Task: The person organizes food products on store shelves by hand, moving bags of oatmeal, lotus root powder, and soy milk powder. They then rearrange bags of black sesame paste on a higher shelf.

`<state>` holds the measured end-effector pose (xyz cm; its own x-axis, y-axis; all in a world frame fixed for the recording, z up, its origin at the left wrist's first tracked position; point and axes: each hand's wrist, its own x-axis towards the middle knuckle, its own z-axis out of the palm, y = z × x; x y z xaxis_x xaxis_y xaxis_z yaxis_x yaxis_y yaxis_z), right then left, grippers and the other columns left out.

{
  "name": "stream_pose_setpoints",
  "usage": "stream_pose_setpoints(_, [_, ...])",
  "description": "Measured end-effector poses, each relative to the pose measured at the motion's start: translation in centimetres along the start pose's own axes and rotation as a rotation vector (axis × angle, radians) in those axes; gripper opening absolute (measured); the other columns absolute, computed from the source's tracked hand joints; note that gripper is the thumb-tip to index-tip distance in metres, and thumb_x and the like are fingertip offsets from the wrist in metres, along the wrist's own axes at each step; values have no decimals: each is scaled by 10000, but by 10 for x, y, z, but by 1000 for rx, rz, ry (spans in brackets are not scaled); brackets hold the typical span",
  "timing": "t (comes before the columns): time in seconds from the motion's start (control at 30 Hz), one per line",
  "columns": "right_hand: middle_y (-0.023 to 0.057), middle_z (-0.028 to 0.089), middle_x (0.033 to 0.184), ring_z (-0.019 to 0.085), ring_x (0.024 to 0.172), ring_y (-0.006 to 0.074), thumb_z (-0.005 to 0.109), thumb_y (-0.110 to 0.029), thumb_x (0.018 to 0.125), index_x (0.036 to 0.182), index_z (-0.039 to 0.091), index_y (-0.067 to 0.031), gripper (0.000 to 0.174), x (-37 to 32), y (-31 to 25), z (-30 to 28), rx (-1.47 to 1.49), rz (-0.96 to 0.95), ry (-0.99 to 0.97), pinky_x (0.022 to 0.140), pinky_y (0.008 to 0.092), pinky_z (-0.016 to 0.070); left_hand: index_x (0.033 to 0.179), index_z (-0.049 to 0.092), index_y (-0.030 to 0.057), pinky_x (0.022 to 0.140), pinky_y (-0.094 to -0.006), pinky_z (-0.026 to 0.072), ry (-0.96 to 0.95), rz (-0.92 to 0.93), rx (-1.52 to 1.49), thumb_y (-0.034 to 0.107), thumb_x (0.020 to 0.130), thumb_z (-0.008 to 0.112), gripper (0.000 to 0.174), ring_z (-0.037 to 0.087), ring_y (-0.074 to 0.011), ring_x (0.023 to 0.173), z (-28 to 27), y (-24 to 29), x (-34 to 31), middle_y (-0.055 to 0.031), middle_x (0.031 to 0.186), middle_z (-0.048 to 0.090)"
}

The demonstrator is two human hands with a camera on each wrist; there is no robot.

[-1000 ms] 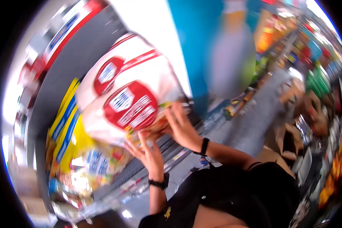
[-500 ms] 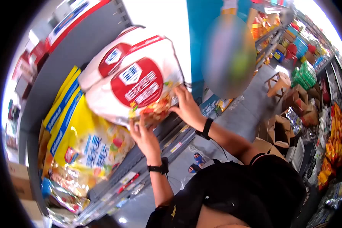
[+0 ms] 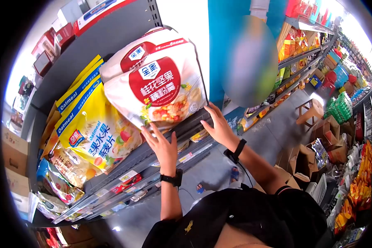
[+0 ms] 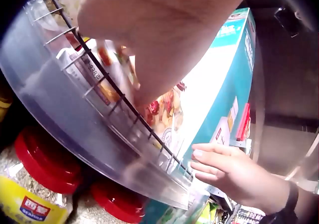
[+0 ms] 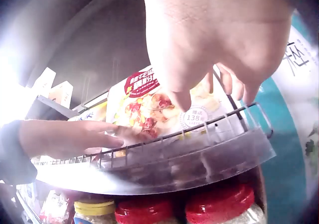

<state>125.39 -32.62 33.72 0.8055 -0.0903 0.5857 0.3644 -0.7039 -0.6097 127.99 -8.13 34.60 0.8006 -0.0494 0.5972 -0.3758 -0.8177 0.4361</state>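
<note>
A white bag with a red round label (image 3: 161, 82) stands on the shelf in front of a similar one. My left hand (image 3: 163, 151) touches its lower front edge with spread, nearly straight fingers. At the bag's lower right corner is my right hand (image 3: 223, 130), fingers extended and thumb apart. Yellow oatmeal bags (image 3: 91, 128) lean to the left of the white ones. In the right wrist view, both hands reach over the wire rail (image 5: 184, 133) along the shelf front, close to the white bag (image 5: 149, 109).
A blurred round object (image 3: 250, 62) hangs at upper centre, before a blue panel (image 3: 219, 49). Red-lidded jars (image 4: 47, 159) stand below the shelf. Behind on the floor are a wooden stool (image 3: 310, 109) and open cartons (image 3: 304, 161). More stocked shelves line the right.
The head view has shifted and sharpened. My right hand has moved down from the white bag's printed front to its lower right corner, while my left hand stays at the lower edge.
</note>
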Motion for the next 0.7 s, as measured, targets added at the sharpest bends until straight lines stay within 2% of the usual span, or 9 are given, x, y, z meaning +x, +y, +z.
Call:
stream_pose_setpoints(0.07, [264,479,1509,479,1396,453,729,-189,982,1468,489,-23,567,-11,15,-20,37,12,18,1156,471,424,1656,235,29,1250,-612,199,89,-56,41,185,928,767,915,134,-551,1554,8,16,-3,-345,1691,102])
stream_pose_setpoints(0.13, [270,512,1461,485,1374,453,725,-172,976,1447,496,4,553,-28,46,-52,40,22,41,1155,479,422,1622,310,26,1248,-595,205,128,-134,1,104,920,745,830,159,-530,1554,16,51,-6,-323,1682,162])
stream_pose_setpoints(0.2, [265,523,1435,501,1341,455,721,-176,977,1432,512,-27,522,-43,75,-97,19,75,44,1131,491,428,1550,404,18,1232,-578,238,222,-26,-78,31,912,715,710,218,-491,1538,37,100,-15,-298,1648,259])
stream_pose_setpoints(0.23, [261,539,1417,506,1334,449,723,-169,972,1418,526,-27,508,-53,96,-120,-9,95,68,1125,490,430,1414,518,4,1206,-557,286,225,-28,-143,-8,916,689,527,304,-455,1495,48,135,-17,-275,1591,340])
stream_pose_setpoints(0.37, [227,601,1354,533,1298,428,731,-148,953,1342,592,-15,434,-78,189,-225,-118,157,131,1099,483,443,1269,604,15,1169,-518,338,32,100,-458,-17,914,680,364,396,-439,1425,119,263,-27,-230,1525,422])
stream_pose_setpoints(0.4, [216,616,1334,540,1288,422,728,-139,950,1315,609,-12,404,-86,208,-252,-133,189,153,1090,481,447,1275,599,24,1159,-500,352,-77,144,-469,-11,915,683,372,416,-424,1414,128,296,-24,-214,1496,467])
stream_pose_setpoints(0.5, [189,658,1281,571,1250,404,722,-120,948,1264,647,-13,342,-102,240,-342,-183,277,230,1068,465,459,1281,586,12,1160,-474,361,-222,238,-649,2,925,690,371,477,-403,1384,176,373,-11,-217,1430,546])
stream_pose_setpoints(0.6, [176,684,1237,610,1201,388,715,-111,953,1244,663,-25,308,-113,248,-419,-221,345,319,1043,445,473,1292,572,0,1150,-472,381,-283,263,-819,2,930,688,380,498,-401,1370,214,440,7,-224,1424,554])
stream_pose_setpoints(0.7, [175,700,1184,636,1136,394,714,-108,949,1195,677,-25,262,-120,269,-466,-211,393,386,997,444,496,1433,498,2,1194,-477,351,-319,312,-782,48,978,670,489,469,-350,1425,242,486,28,-192,1493,514])
